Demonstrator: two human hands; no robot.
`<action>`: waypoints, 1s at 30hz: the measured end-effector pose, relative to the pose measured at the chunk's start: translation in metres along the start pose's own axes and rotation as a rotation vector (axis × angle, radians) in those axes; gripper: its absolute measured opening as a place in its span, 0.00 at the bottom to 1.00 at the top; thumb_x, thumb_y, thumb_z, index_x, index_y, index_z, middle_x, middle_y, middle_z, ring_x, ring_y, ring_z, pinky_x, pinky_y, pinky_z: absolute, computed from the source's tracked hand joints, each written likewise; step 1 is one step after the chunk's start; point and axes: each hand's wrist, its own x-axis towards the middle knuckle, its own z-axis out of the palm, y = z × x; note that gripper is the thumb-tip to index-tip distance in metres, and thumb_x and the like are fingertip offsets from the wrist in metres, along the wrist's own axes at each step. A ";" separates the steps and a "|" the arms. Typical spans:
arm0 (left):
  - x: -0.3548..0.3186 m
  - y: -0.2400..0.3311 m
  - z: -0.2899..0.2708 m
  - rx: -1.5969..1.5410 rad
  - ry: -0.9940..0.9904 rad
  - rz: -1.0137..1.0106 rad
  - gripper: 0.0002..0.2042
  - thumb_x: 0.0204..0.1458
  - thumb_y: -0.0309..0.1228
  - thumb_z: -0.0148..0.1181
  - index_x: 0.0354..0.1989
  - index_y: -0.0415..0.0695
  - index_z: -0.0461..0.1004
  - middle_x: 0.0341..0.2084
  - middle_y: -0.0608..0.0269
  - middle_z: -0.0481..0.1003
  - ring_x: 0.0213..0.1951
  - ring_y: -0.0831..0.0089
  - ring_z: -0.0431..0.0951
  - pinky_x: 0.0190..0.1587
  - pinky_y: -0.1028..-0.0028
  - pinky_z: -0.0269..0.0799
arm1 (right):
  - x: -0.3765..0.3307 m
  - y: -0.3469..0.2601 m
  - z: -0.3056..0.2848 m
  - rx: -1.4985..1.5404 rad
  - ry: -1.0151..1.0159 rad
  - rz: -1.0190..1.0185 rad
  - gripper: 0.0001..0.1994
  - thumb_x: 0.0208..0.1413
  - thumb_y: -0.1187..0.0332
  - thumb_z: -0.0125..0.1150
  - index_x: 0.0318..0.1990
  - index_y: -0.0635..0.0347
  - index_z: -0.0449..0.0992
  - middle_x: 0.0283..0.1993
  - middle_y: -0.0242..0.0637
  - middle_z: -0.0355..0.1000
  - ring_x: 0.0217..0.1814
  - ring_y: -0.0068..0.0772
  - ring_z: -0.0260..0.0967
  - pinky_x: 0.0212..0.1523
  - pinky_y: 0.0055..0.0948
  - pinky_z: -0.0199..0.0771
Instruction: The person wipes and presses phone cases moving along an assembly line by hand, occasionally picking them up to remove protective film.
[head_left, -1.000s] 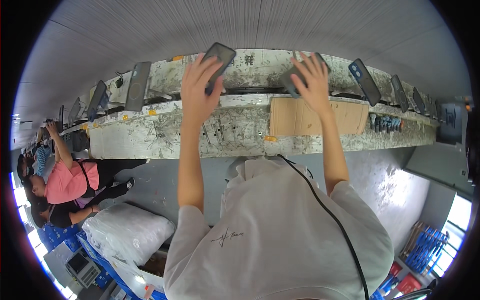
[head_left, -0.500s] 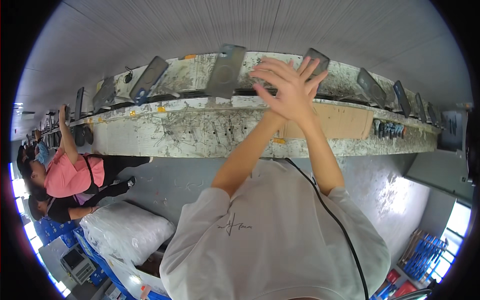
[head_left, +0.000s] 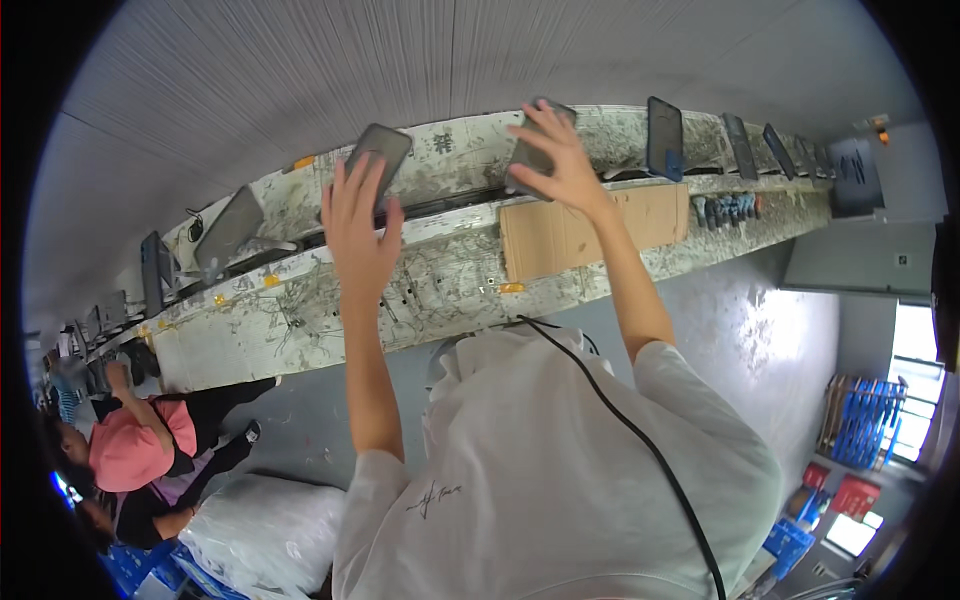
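Left hand [head_left: 362, 222] fingers spread, fingertips resting on the lower edge of a dark flat panel [head_left: 378, 158] that leans tilted on the conveyor line [head_left: 430, 290]; not wrapped around it, an open-palm touch. Right hand [head_left: 560, 160] fingers also splayed, laid over a second dark panel [head_left: 530, 150] further right, covering most of it; cannot tell if the thumb hooks behind. Both panels sit in the slotted rail, in a row with more panels [head_left: 664, 138] well apart along the line. A cardboard sheet [head_left: 590, 228] lies just below the right hand. To do this well: probably curl fingers onto panel edges, not the face, and lift each straight out of the slot. Another person in a pink top [head_left: 130, 455] works at far left.
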 end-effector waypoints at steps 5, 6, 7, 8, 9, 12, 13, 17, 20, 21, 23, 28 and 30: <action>0.034 0.004 0.076 0.164 -0.339 0.076 0.25 0.73 0.46 0.56 0.78 0.68 0.71 0.78 0.66 0.71 0.79 0.54 0.67 0.79 0.43 0.62 | -0.005 -0.031 -0.040 0.356 0.209 0.071 0.24 0.64 0.62 0.73 0.66 0.56 0.83 0.79 0.46 0.73 0.90 0.57 0.55 0.87 0.59 0.48; 0.034 0.019 0.085 0.136 -0.348 0.057 0.26 0.73 0.46 0.56 0.78 0.66 0.71 0.78 0.64 0.70 0.79 0.54 0.67 0.80 0.42 0.59 | -0.003 -0.046 -0.040 0.391 0.185 0.059 0.22 0.64 0.64 0.72 0.65 0.58 0.84 0.76 0.45 0.75 0.88 0.56 0.58 0.87 0.58 0.49; 0.036 0.035 0.094 0.108 -0.354 0.043 0.26 0.73 0.46 0.56 0.79 0.64 0.71 0.79 0.63 0.69 0.79 0.54 0.68 0.81 0.42 0.56 | 0.002 -0.055 -0.036 0.423 0.164 0.045 0.21 0.64 0.65 0.72 0.63 0.59 0.85 0.74 0.45 0.77 0.86 0.55 0.62 0.87 0.57 0.50; 0.038 0.048 0.100 0.125 -0.355 0.038 0.26 0.73 0.46 0.56 0.79 0.64 0.71 0.79 0.63 0.69 0.79 0.54 0.68 0.81 0.42 0.56 | 0.012 -0.064 -0.026 0.440 0.164 0.037 0.21 0.64 0.65 0.72 0.63 0.59 0.85 0.74 0.45 0.77 0.86 0.55 0.62 0.87 0.57 0.50; 0.037 0.062 0.107 0.126 -0.411 0.044 0.27 0.72 0.46 0.56 0.79 0.60 0.70 0.80 0.59 0.67 0.81 0.54 0.64 0.82 0.40 0.53 | 0.019 -0.076 -0.014 0.509 0.140 0.019 0.19 0.64 0.65 0.72 0.61 0.60 0.85 0.71 0.45 0.79 0.84 0.56 0.65 0.86 0.57 0.51; 0.013 0.106 0.111 0.049 -0.359 0.064 0.29 0.71 0.44 0.56 0.80 0.53 0.69 0.83 0.54 0.62 0.84 0.52 0.56 0.84 0.39 0.45 | 0.044 -0.130 0.031 0.433 -0.086 -0.068 0.23 0.67 0.56 0.72 0.65 0.57 0.83 0.72 0.48 0.76 0.82 0.59 0.65 0.84 0.62 0.53; 0.006 0.120 0.116 -0.092 -0.255 0.142 0.30 0.71 0.44 0.55 0.80 0.51 0.68 0.84 0.51 0.58 0.86 0.51 0.52 0.85 0.39 0.42 | 0.051 -0.134 0.044 0.430 -0.076 -0.057 0.23 0.67 0.56 0.72 0.65 0.57 0.83 0.72 0.48 0.76 0.82 0.59 0.65 0.84 0.62 0.53; -0.070 0.149 0.073 -0.340 -0.462 0.036 0.29 0.70 0.38 0.58 0.81 0.52 0.69 0.86 0.51 0.54 0.86 0.48 0.49 0.84 0.39 0.43 | 0.062 -0.145 0.097 -0.064 -0.015 -0.164 0.33 0.69 0.42 0.67 0.75 0.48 0.75 0.81 0.47 0.66 0.87 0.64 0.55 0.82 0.65 0.57; -0.134 0.111 0.044 -0.428 -0.387 -0.147 0.23 0.65 0.24 0.65 0.69 0.48 0.81 0.79 0.50 0.67 0.82 0.46 0.63 0.81 0.47 0.59 | 0.062 -0.126 0.119 -0.133 0.104 -0.137 0.34 0.69 0.36 0.64 0.76 0.40 0.75 0.81 0.46 0.66 0.86 0.67 0.54 0.82 0.76 0.49; -0.137 0.099 0.030 -0.435 -0.321 -0.210 0.21 0.62 0.20 0.66 0.64 0.46 0.84 0.75 0.49 0.72 0.79 0.46 0.67 0.79 0.49 0.63 | 0.056 -0.115 0.117 -0.224 0.071 -0.137 0.33 0.68 0.36 0.64 0.75 0.36 0.76 0.80 0.45 0.68 0.86 0.66 0.55 0.82 0.77 0.47; -0.133 0.067 0.002 -0.388 -0.184 -0.288 0.20 0.59 0.15 0.67 0.59 0.43 0.85 0.69 0.49 0.78 0.77 0.46 0.72 0.76 0.52 0.69 | 0.045 -0.097 0.103 -0.333 0.052 -0.102 0.30 0.68 0.36 0.66 0.73 0.30 0.80 0.77 0.42 0.73 0.86 0.62 0.58 0.83 0.79 0.39; -0.006 -0.015 -0.031 -0.015 0.003 -0.045 0.26 0.58 0.28 0.76 0.66 0.46 0.81 0.70 0.52 0.78 0.78 0.46 0.69 0.79 0.46 0.61 | 0.017 -0.032 0.043 -0.276 0.054 -0.087 0.28 0.69 0.39 0.65 0.71 0.35 0.81 0.77 0.40 0.74 0.86 0.57 0.59 0.83 0.80 0.37; 0.033 -0.041 -0.020 0.054 -0.143 -0.028 0.45 0.48 0.53 0.85 0.74 0.45 0.75 0.77 0.54 0.71 0.82 0.48 0.61 0.81 0.41 0.55 | 0.009 -0.015 0.018 -0.243 0.029 -0.090 0.27 0.69 0.41 0.66 0.71 0.37 0.82 0.78 0.40 0.73 0.87 0.55 0.58 0.84 0.79 0.35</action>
